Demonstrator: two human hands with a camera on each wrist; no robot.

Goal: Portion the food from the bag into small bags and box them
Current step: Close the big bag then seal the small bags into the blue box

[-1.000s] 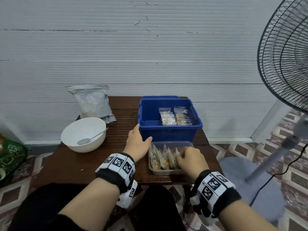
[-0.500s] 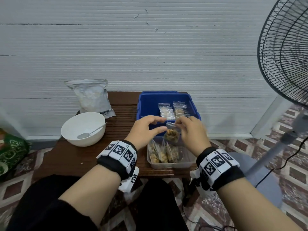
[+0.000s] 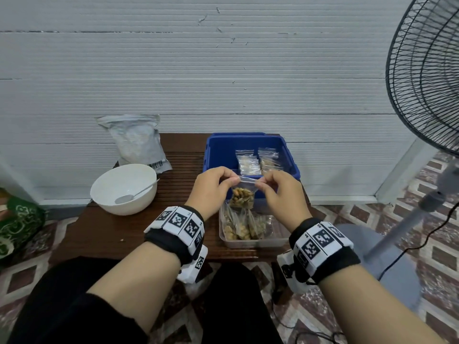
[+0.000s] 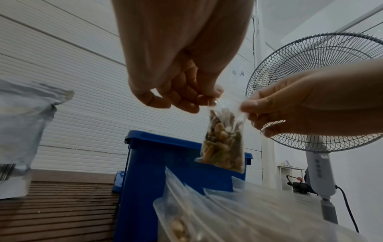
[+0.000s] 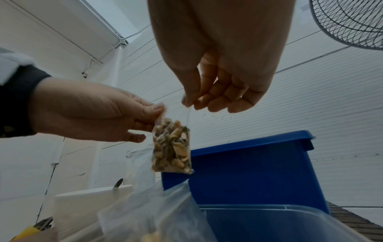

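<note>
Clear plastic makes up one small bag (image 3: 242,193) of mixed nuts, hanging in the air above the clear tub (image 3: 253,240) and just in front of the blue box (image 3: 218,155). The left hand (image 3: 213,188) pinches its top left corner, the right hand (image 3: 282,192) its top right. The tub holds about four more filled bags, their count blurred by overlap. Inside the blue box lie two stacks of small bags (image 3: 258,161), partly hidden behind the hands. One white bowl (image 3: 124,188) with one spoon (image 3: 135,194) sits on the worktop (image 3: 111,232), one large grey bag (image 3: 136,141) behind it. One fan (image 3: 424,78) is cut off at right.
</note>
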